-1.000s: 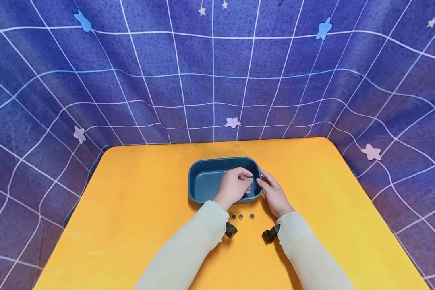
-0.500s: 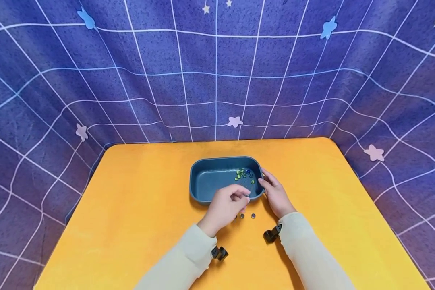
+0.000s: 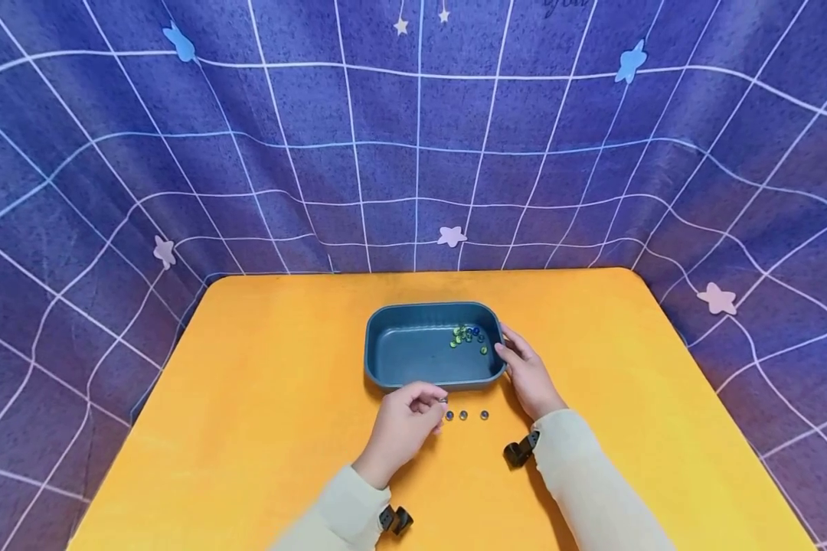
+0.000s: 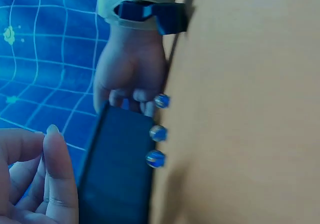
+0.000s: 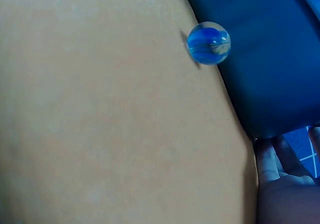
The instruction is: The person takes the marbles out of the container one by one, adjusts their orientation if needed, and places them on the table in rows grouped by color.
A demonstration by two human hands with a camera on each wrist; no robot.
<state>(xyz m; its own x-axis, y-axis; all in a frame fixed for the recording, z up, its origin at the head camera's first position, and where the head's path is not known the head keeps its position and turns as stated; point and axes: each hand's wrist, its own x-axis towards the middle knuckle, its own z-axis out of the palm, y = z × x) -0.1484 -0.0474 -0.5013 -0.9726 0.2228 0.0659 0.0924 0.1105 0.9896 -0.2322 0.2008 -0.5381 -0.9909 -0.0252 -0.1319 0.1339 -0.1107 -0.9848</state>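
A dark blue rectangular tray (image 3: 406, 367) sits on the table, with several green and blue marbles (image 3: 463, 334) gathered toward its right end. My right hand (image 3: 532, 383) grips that end, thumb at the rim and fingers along the outer wall. In front of the tray's near side, my left hand (image 3: 403, 428) pinches a small glass marble (image 3: 444, 399) between thumb and forefinger, mostly covered by the fingertips. Just right of those fingertips, three blue-swirled clear marbles form a row on the table: a left one (image 3: 449, 415), a middle one (image 3: 463, 415) and a right one (image 3: 485, 415).
The orange table (image 3: 269, 367) extends around the tray on all sides. A purple-blue curtain (image 3: 303, 168) with a white grid and stars hangs behind and along both sides. Each wrist wears a small black camera, such as the right one (image 3: 520, 450).
My left hand has moved out of the tray, toward me and left, with the marble in its pinch, uncovering the marbles inside. The right hand stays on the tray's end.
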